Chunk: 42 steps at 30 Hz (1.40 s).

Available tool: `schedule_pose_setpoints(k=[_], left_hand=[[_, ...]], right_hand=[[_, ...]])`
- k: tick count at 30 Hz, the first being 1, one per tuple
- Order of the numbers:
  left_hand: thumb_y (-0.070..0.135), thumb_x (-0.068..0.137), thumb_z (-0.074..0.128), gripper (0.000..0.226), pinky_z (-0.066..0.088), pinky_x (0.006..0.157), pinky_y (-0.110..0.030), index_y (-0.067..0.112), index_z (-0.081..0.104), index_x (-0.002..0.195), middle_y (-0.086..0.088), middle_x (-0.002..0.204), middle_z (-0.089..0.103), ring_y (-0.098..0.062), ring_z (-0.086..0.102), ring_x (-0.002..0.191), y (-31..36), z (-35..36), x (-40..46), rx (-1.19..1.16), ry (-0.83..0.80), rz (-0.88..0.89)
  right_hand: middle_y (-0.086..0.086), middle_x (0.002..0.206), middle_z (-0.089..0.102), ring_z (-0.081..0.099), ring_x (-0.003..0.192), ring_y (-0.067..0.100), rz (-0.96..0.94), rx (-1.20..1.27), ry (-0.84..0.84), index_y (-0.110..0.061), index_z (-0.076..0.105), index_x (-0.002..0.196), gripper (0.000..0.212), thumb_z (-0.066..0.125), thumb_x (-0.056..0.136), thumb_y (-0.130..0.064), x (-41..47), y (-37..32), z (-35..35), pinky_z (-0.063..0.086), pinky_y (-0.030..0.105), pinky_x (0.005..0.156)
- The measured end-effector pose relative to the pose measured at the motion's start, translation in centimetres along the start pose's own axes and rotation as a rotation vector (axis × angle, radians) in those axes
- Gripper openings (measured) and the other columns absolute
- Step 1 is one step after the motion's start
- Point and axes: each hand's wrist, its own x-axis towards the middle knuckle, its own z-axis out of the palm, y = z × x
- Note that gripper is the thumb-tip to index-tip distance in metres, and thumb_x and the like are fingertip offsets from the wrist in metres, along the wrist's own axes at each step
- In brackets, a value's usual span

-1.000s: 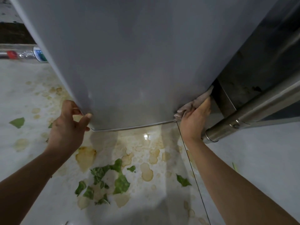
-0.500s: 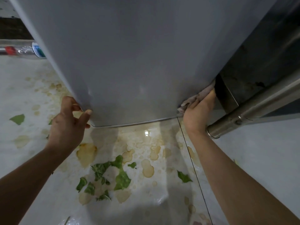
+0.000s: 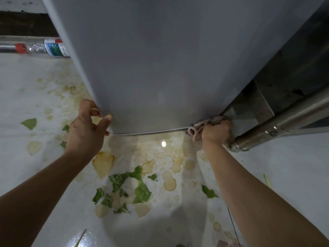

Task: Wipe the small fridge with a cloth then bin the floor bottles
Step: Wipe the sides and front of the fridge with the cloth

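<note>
1. A head-worn camera looks down the grey front of a small fridge (image 3: pixel 160 68) to a pale tiled floor (image 3: pixel 35 175).
2. The left hand (image 3: pixel 85 132) grips the fridge's lower left corner, thumb on the front face and fingers curled behind the edge.
3. The right hand (image 3: pixel 216 133) is clenched around a bunched pinkish cloth (image 3: pixel 199 128), pressing it against the fridge's lower right corner. The two hands are well apart, one at each bottom corner.
4. A plastic bottle (image 3: pixel 39 48) with a red cap and a coloured label lies on its side on the floor, behind the fridge's left edge.
5. Yellowish stains (image 3: pixel 103 164) and green leaf scraps (image 3: pixel 140 191) cover the floor between the forearms.
6. A steel tube (image 3: pixel 277 125) runs just beside the right hand.
</note>
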Motion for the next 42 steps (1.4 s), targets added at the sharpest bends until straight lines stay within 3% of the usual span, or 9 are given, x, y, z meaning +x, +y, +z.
schedule_pose_setpoints(k=[3,5,9,14,21,29,35,38,42], left_hand=[[0.031,0.09,0.055,0.023,0.051,0.06,-0.035,0.026,0.033,0.097,0.015,0.089,0.052,-0.011,0.065,0.057,-0.1,-0.1,0.0,0.008,0.007,0.02],[0.03,0.09,0.055,0.023,0.053,0.062,-0.038,0.025,0.034,0.098,0.018,0.088,0.05,-0.012,0.065,0.057,-0.2,0.0,0.1,-0.003,-0.005,0.017],[0.031,0.089,0.055,0.023,0.054,0.063,-0.04,0.025,0.035,0.098,0.02,0.086,0.052,-0.012,0.065,0.057,-0.3,-0.3,0.2,0.007,-0.01,0.021],[0.033,0.089,0.055,0.023,0.053,0.062,-0.039,0.024,0.036,0.099,0.018,0.086,0.053,-0.012,0.064,0.057,-0.5,-0.4,0.4,0.024,-0.009,0.032],[0.036,0.088,0.054,0.024,0.048,0.057,-0.03,0.022,0.037,0.098,0.016,0.09,0.054,-0.008,0.064,0.056,-0.5,-0.5,0.3,0.049,-0.025,0.058],[0.038,0.088,0.055,0.023,0.054,0.067,-0.043,0.027,0.036,0.092,0.012,0.088,0.057,-0.02,0.066,0.065,-0.1,-1.2,0.6,0.023,-0.079,0.067],[0.021,0.088,0.059,0.018,0.052,0.078,-0.04,0.022,0.044,0.098,0.008,0.102,0.064,-0.02,0.067,0.077,-0.1,-2.3,0.7,0.01,-0.169,0.039],[-0.001,0.086,0.053,0.04,0.049,0.077,-0.027,0.025,0.049,0.116,0.012,0.117,0.062,-0.006,0.065,0.08,-0.9,-3.7,0.4,0.028,-0.286,0.098],[0.0,0.087,0.051,0.054,0.042,0.063,-0.015,0.038,0.05,0.125,0.013,0.094,0.062,0.001,0.058,0.086,-2.0,-5.2,0.4,0.058,-0.287,0.0]], right_hand=[[0.016,0.084,0.056,0.061,0.077,0.033,0.0,0.0,-0.115,-0.001,0.05,0.106,0.022,0.054,0.085,0.005,-3.2,-0.1,1.1,0.037,0.006,0.043],[0.02,0.099,0.054,0.055,0.082,0.032,-0.041,-0.081,-0.137,0.008,0.051,0.11,0.025,0.052,0.085,0.005,-5.7,0.4,2.7,0.038,0.005,0.055],[0.018,0.107,0.055,0.055,0.087,0.03,-0.056,-0.057,-0.135,0.005,0.052,0.099,0.018,0.053,0.082,0.008,-8.1,0.4,3.8,0.046,0.038,0.082],[0.024,0.085,0.061,0.063,0.077,0.014,-0.145,-0.015,0.046,0.002,0.052,0.086,0.018,0.05,0.075,0.016,-3.0,-0.2,0.9,0.043,0.016,0.067],[0.024,0.11,0.063,0.06,0.101,0.036,-0.065,-0.176,0.046,0.01,0.054,0.106,0.026,0.056,0.08,0.01,-0.6,0.0,0.1,0.034,0.02,0.071],[0.01,0.084,0.056,0.049,0.064,0.018,-0.055,-0.122,-0.021,-0.005,0.047,0.086,0.022,0.049,0.077,0.015,-6.0,-0.6,3.1,0.035,0.011,0.057],[0.006,0.083,0.055,0.046,0.072,0.018,-0.053,-0.104,-0.112,-0.009,0.044,0.083,0.021,0.053,0.077,0.008,-12.3,-1.0,6.4,0.03,0.015,0.062],[0.01,0.094,0.06,0.054,0.081,0.024,-0.039,-0.126,-0.145,-0.01,0.044,0.085,0.018,0.053,0.08,0.004,-15.1,-1.2,8.2,0.034,0.024,0.068],[0.018,0.106,0.06,0.059,0.092,0.033,0.01,-0.121,-0.168,-0.001,0.051,0.099,0.018,0.055,0.082,0.002,-17.0,-1.3,9.8,0.04,0.032,0.072]])
